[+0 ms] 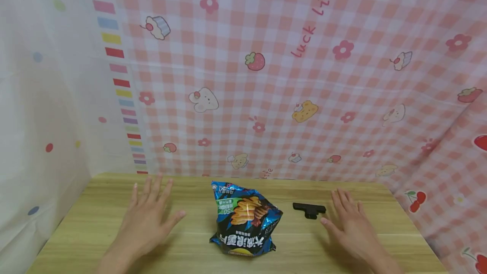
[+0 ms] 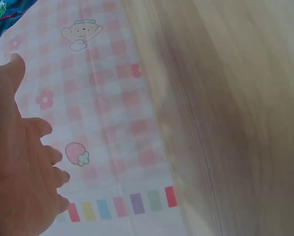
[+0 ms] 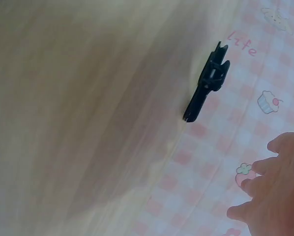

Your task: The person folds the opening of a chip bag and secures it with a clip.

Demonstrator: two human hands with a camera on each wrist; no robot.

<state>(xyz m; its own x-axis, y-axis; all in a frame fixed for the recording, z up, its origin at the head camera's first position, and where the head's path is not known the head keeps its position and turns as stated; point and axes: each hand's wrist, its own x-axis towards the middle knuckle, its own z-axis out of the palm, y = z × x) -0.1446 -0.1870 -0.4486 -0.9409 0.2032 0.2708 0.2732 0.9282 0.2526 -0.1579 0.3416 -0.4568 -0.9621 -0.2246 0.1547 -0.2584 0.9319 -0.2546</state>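
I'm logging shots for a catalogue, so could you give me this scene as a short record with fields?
Surface: wood-grain table
Centre: blue-and-black potato chip bag, print upside down in the head view
Right of bag: black clip, apart from the bag
Left hand: left of the bag, fingers spread, holding nothing
Right hand: beside the clip, holding nothing
Backdrop: pink-and-white checked cloth

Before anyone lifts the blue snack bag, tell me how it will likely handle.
The snack bag looks puffed, so it is probably light for its size and gives when squeezed. Its glossy film may slip in a loose hold. The printed chips suggest brittle contents that rough handling could crush.
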